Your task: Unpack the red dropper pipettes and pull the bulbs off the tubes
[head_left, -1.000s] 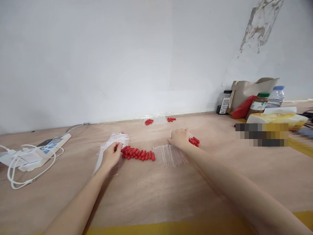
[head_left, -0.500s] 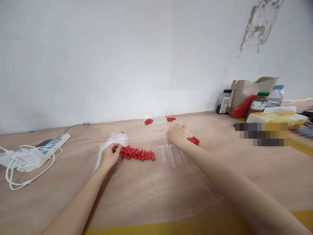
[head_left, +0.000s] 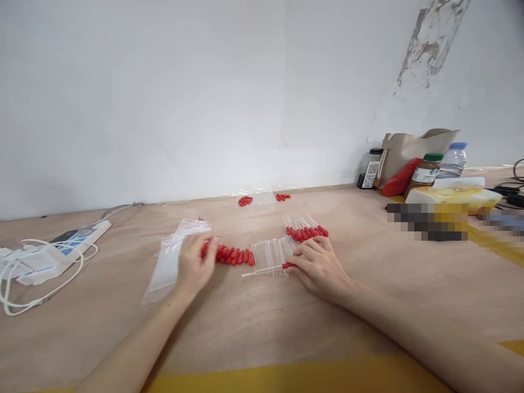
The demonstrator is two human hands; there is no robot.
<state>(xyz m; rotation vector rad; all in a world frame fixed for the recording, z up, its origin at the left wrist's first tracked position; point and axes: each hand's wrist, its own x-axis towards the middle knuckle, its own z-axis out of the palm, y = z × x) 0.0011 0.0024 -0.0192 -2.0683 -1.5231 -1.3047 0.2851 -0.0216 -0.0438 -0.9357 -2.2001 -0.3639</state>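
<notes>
My left hand point(head_left: 195, 263) is curled over the left end of a pile of red rubber bulbs point(head_left: 234, 256), with red showing between its thumb and fingers. My right hand point(head_left: 320, 267) is closed on the red bulb end of a glass dropper point(head_left: 266, 269). The dropper's clear tube points left across the near ends of a row of bare glass tubes point(head_left: 270, 252). Beyond the right hand lies a row of droppers with red bulbs fitted point(head_left: 305, 232), their tubes pointing away from me.
Clear zip bags point(head_left: 170, 262) lie beside the left hand. Bags with more red bulbs point(head_left: 245, 201) rest by the wall. A white power strip point(head_left: 65, 256) with cables is at left; bottles, a grey bag point(head_left: 409, 150) and a tissue pack point(head_left: 452, 197) stand at right.
My right hand has come back toward me from the row of fitted droppers and now holds a dropper by its bulb. My left hand has shifted slightly right over the bulb pile.
</notes>
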